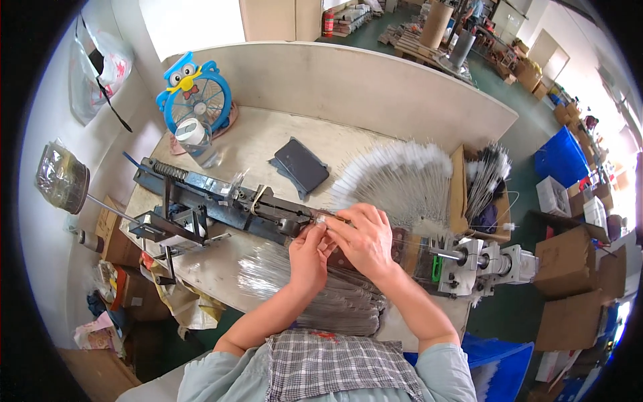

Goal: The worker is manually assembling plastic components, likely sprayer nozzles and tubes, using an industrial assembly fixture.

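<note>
My left hand [309, 260] and my right hand [365, 240] meet at the right end of a long dark metal bench fixture [268, 204]. Fingers and thumb of both hands are pinched close together; what lies between them is too small to make out. Just below my hands, a thick bundle of thin silvery wires [341, 305] lies along the near edge of the bench. Beyond my right hand spreads a fan of thin wire brushes with white bristle tips [402, 174]. A motor-like unit with a metal shaft [492, 264] stands to the right.
A dark phone [301, 164], a clear jar with a white lid [193, 137] and a blue owl-shaped fan [197, 97] are farther back on the bench. A cardboard box of brushes [462, 194] stands right. A low partition [355, 74] closes the far side.
</note>
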Tool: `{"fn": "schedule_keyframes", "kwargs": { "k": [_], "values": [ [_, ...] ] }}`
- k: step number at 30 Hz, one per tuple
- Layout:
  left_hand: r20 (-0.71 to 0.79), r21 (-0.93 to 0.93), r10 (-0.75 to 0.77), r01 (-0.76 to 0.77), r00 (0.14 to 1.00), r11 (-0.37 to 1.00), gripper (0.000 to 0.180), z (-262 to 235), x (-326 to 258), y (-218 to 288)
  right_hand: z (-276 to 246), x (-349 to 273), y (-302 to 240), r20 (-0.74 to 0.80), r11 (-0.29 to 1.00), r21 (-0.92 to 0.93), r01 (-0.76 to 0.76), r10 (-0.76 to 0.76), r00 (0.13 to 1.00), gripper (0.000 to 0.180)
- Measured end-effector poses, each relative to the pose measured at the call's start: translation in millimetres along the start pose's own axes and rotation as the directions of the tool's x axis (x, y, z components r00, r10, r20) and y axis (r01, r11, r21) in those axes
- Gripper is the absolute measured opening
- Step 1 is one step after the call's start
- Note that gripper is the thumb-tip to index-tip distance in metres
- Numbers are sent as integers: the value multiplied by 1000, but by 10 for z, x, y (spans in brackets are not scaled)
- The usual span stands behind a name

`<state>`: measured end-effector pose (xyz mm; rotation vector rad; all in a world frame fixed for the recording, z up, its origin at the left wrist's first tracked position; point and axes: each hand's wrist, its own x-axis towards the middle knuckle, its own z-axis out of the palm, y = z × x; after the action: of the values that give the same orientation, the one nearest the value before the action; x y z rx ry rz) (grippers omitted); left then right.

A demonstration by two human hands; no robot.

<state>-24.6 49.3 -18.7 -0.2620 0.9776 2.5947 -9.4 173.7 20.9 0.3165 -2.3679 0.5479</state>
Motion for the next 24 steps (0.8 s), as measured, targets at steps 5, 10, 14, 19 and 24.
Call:
{"fn": "schedule_keyframes", "kwargs": {
  "k": [5,10,14,19,24],
  "values": [
    [-51,16,-34,35,998,999,9,76,19,3,-128,-43,102,72,1000,-14,3,-2,997,27],
    [-17,11,-9,9,1000,1000,8,7,-16,25,-103,31,-35,81,1000,18,9,-10,997,27],
    [-53,-47,-41,39,998,998,8,-6,-2,24,-45,-16,-2,110,1000,23,-9,6,994,27],
    [-53,-104,-64,58,997,993,11,-16,-44,36,-40,8,-39,109,999,53,-6,0,994,27],
    [-65,-78,-68,63,996,995,9,78,-70,74,-49,-9,-74,28,998,21,-55,54,998,29]
  ]
}}
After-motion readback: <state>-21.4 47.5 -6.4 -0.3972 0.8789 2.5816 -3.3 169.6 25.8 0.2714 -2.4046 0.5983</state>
